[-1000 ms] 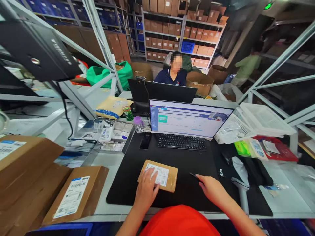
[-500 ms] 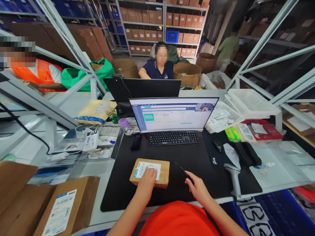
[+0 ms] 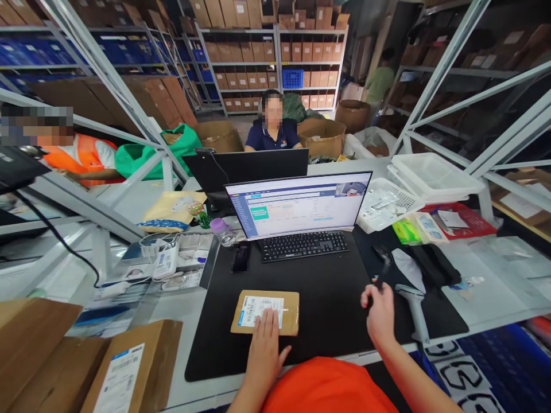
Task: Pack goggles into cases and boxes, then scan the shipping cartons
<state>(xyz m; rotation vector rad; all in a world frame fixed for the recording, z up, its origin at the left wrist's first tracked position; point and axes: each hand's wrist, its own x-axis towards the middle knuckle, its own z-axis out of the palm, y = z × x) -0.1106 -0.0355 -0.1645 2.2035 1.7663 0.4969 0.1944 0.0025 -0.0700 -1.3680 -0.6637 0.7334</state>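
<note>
A small brown parcel (image 3: pixel 284 307) with a white shipping label lies on the black desk mat (image 3: pixel 327 298). My left hand (image 3: pixel 266 344) rests flat on the parcel's near edge, fingers stretched over the label. My right hand (image 3: pixel 379 312) is raised over the mat to the right, closed round a thin dark tool (image 3: pixel 382 271) whose tip points up and away. A grey barcode scanner (image 3: pixel 415 312) lies just right of that hand. Beyond the parcel are a black keyboard (image 3: pixel 303 245) and a lit monitor (image 3: pixel 297 203).
Cardboard boxes (image 3: pixel 129 367) with labels are stacked at the near left. A phone (image 3: pixel 240 258), a mouse (image 3: pixel 381 250), white trays (image 3: pixel 434 175) and a red basket (image 3: pixel 469 221) ring the mat. A seated person (image 3: pixel 273 129) faces me; another in orange (image 3: pixel 77 160) is at left.
My right hand has swung right and lifted off the mat with the thin dark tool, toward the scanner. My left hand stays on the parcel. The view has shifted slightly.
</note>
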